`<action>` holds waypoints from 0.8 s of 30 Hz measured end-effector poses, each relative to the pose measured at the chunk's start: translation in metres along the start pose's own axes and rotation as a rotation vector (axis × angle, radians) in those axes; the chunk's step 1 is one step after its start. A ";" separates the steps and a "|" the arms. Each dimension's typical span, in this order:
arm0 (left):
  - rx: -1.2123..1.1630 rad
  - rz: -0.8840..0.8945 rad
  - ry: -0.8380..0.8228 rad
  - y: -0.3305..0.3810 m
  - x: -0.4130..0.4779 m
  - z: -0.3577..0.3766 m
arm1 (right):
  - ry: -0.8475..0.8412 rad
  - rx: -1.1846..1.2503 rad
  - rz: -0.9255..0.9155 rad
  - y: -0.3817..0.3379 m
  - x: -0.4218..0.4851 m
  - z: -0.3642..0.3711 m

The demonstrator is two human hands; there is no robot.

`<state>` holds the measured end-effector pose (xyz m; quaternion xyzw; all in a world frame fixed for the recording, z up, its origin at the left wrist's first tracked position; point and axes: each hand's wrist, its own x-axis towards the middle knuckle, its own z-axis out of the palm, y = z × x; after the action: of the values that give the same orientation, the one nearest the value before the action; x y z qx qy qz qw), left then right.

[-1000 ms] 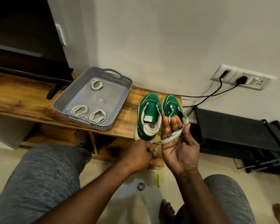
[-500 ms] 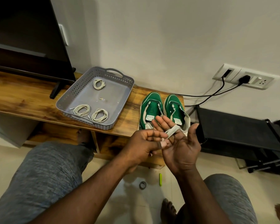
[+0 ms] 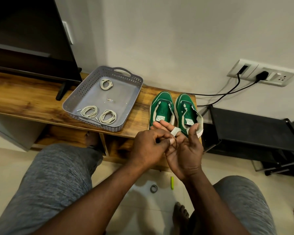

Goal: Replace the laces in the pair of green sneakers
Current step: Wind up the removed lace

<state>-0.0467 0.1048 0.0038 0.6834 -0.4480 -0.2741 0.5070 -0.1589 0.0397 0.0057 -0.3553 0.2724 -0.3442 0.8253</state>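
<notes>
Pinching limp, light lace (image 3: 175,130) w/ left hand (image 3: 148,148); right hand (image 3: 185,150) open, lace looped on fingers (image 3: 166,126); grip nr tip.

Left hand (image 3: 149,148) knuckles up, fingers curled, pinching a white lace (image 3: 175,131), right hand (image 3: 185,150) palm up touching it, fingers straight, lace looped round one finger

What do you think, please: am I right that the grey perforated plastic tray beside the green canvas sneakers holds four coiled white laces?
Not quite: the head view shows three coiled white laces, not four, in the grey perforated plastic tray beside the green canvas sneakers.
</notes>
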 end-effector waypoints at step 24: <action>0.217 0.070 0.138 -0.002 0.000 0.009 | -0.069 0.017 -0.006 0.002 -0.003 0.008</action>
<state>-0.0535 0.1012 -0.0008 0.7353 -0.4630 -0.1585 0.4689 -0.1545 0.0459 0.0095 -0.3608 0.2399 -0.3365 0.8361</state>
